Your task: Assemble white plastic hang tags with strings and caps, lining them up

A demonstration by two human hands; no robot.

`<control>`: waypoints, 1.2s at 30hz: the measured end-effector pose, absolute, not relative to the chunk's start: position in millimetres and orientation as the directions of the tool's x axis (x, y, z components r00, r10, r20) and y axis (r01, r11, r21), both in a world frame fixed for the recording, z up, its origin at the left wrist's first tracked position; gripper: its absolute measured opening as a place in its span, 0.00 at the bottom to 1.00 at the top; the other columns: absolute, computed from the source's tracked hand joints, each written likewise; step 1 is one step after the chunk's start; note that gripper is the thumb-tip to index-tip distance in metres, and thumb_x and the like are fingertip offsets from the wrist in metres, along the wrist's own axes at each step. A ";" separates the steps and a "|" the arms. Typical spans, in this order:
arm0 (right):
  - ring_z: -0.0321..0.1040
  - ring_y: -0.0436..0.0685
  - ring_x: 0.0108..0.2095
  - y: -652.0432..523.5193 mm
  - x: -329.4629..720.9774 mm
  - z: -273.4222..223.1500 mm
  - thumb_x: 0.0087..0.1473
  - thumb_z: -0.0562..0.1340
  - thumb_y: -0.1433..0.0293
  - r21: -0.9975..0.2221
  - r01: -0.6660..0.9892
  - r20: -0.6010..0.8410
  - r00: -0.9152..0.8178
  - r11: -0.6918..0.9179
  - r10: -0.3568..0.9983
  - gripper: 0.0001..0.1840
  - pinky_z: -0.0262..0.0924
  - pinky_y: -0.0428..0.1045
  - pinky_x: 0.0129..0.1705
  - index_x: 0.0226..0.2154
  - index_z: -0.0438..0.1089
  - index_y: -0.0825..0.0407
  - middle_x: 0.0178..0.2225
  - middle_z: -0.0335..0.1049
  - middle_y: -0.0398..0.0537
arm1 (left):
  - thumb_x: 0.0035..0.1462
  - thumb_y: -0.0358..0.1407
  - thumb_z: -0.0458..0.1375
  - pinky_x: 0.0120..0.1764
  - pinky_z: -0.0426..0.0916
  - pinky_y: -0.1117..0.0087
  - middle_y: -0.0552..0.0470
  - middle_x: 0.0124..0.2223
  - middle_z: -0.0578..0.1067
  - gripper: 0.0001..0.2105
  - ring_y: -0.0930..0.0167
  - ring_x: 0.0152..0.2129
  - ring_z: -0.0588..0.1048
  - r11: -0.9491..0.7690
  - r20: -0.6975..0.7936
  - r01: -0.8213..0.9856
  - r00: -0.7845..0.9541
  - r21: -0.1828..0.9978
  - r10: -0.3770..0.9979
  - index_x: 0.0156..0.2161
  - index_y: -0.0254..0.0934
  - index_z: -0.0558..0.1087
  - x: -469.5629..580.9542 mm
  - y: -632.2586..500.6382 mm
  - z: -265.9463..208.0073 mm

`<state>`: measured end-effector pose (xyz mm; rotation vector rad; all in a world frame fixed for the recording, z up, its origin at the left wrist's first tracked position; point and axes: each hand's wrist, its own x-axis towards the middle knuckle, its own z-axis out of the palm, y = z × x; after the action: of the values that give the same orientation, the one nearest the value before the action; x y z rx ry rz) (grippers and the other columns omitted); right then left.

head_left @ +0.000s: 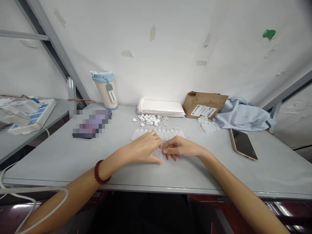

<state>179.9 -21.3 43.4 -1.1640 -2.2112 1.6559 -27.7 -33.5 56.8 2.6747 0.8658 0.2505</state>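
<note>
A row of flat, translucent white strips (170, 134) with rounded ends and looped cords lies on the grey table. Just in front of the row, another translucent white strip (158, 154) shows between my hands. My left hand (146, 147) curves over this strip, fingers bent at its far side and thumb at its near side. From the right, my right hand (181, 147) comes close, with its thumb and index finger pressed together beside the strip. Whatever is in that pinch is too small to make out. Behind the row lies a pile of small white caps (150, 120).
At the back stand a tumbler (106, 89), a stack of white sheets (161, 107) and a cardboard box (204, 104). Blue cloth (241, 115), more strips (209, 126) and a phone (243, 144) are at right. A blurred-out flat object (92, 124) lies left.
</note>
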 end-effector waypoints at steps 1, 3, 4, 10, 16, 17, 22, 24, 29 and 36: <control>0.60 0.45 0.18 -21.2 179.8 43.4 0.53 0.59 0.61 -0.867 0.490 -0.321 -0.691 0.093 0.647 0.15 0.50 0.42 0.18 0.34 0.71 0.57 0.25 0.71 0.45 | 0.49 0.41 0.63 0.37 0.59 0.68 0.50 0.35 0.72 0.13 0.64 0.39 0.65 -0.768 0.071 0.536 0.803 0.351 0.592 0.36 0.35 0.70 -27.8 -33.4 56.5; 0.60 0.44 0.18 -20.9 179.8 42.9 0.53 0.59 0.61 -0.868 0.487 -0.320 -0.695 0.096 0.644 0.15 0.49 0.42 0.18 0.33 0.71 0.57 0.25 0.71 0.45 | 0.48 0.42 0.64 0.37 0.59 0.68 0.50 0.36 0.71 0.14 0.64 0.39 0.65 -0.773 0.073 0.529 0.807 0.351 0.585 0.37 0.35 0.69 -28.0 -33.2 56.1; 0.60 0.44 0.18 -20.7 180.0 42.5 0.53 0.59 0.61 -0.869 0.486 -0.317 -0.698 0.099 0.642 0.15 0.49 0.42 0.18 0.32 0.71 0.57 0.25 0.71 0.45 | 0.48 0.42 0.64 0.38 0.59 0.68 0.50 0.36 0.71 0.14 0.64 0.39 0.65 -0.775 0.071 0.526 0.810 0.349 0.582 0.37 0.35 0.69 -28.0 -33.1 56.0; 0.60 0.45 0.18 -20.6 180.8 41.0 0.53 0.59 0.60 -0.870 0.483 -0.311 -0.695 0.101 0.649 0.15 0.49 0.42 0.18 0.31 0.70 0.56 0.25 0.71 0.45 | 0.49 0.41 0.63 0.38 0.58 0.68 0.51 0.36 0.70 0.14 0.64 0.39 0.64 -0.777 0.062 0.537 0.809 0.330 0.585 0.37 0.36 0.68 -27.7 -33.2 56.2; 0.60 0.44 0.18 -21.0 180.5 41.7 0.53 0.59 0.62 -0.867 0.487 -0.315 -0.697 0.103 0.644 0.13 0.49 0.42 0.18 0.29 0.68 0.56 0.25 0.70 0.44 | 0.48 0.42 0.64 0.39 0.59 0.68 0.50 0.38 0.69 0.16 0.64 0.40 0.63 -0.771 0.028 0.540 0.813 0.338 0.582 0.38 0.35 0.68 -27.2 -34.3 58.2; 0.60 0.44 0.18 -21.0 180.4 41.8 0.53 0.59 0.62 -0.867 0.488 -0.315 -0.697 0.104 0.644 0.13 0.49 0.42 0.18 0.29 0.68 0.56 0.25 0.70 0.44 | 0.48 0.42 0.64 0.39 0.59 0.68 0.50 0.38 0.69 0.16 0.64 0.40 0.63 -0.769 0.020 0.544 0.812 0.337 0.583 0.38 0.35 0.68 -27.2 -34.4 58.3; 0.60 0.44 0.18 -20.8 180.4 42.1 0.53 0.59 0.61 -0.868 0.486 -0.313 -0.699 0.106 0.643 0.14 0.49 0.42 0.18 0.29 0.69 0.56 0.25 0.70 0.44 | 0.48 0.41 0.63 0.39 0.59 0.68 0.49 0.39 0.68 0.15 0.64 0.40 0.64 -0.771 0.021 0.546 0.812 0.328 0.584 0.38 0.35 0.67 -27.0 -33.6 57.4; 0.60 0.45 0.18 -20.5 180.7 41.9 0.53 0.59 0.61 -0.868 0.486 -0.315 -0.698 0.103 0.643 0.14 0.49 0.42 0.18 0.30 0.69 0.56 0.25 0.70 0.45 | 0.48 0.40 0.64 0.40 0.59 0.68 0.49 0.39 0.68 0.15 0.64 0.40 0.63 -0.767 0.009 0.551 0.810 0.329 0.586 0.38 0.35 0.67 -26.9 -33.2 57.2; 0.60 0.45 0.18 -19.5 181.5 40.3 0.52 0.60 0.59 -0.871 0.484 -0.321 -0.696 0.089 0.642 0.15 0.50 0.42 0.19 0.30 0.70 0.55 0.25 0.71 0.44 | 0.49 0.44 0.63 0.41 0.60 0.67 0.50 0.40 0.68 0.17 0.64 0.41 0.63 -0.749 0.012 0.542 0.807 0.381 0.590 0.39 0.36 0.68 -27.9 -32.9 56.6; 0.61 0.45 0.18 -18.2 184.9 44.7 0.52 0.60 0.58 -0.877 0.468 -0.299 -0.704 0.105 0.644 0.17 0.50 0.42 0.19 0.31 0.72 0.56 0.25 0.72 0.46 | 0.58 0.45 0.53 0.38 0.63 0.68 0.51 0.37 0.69 0.11 0.66 0.39 0.66 -0.666 0.150 0.541 0.708 0.513 0.690 0.37 0.38 0.67 -28.7 -19.1 47.8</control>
<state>184.9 -18.2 44.7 -1.1254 -2.2113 1.6552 -28.7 -19.1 47.8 2.4790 0.9484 0.4657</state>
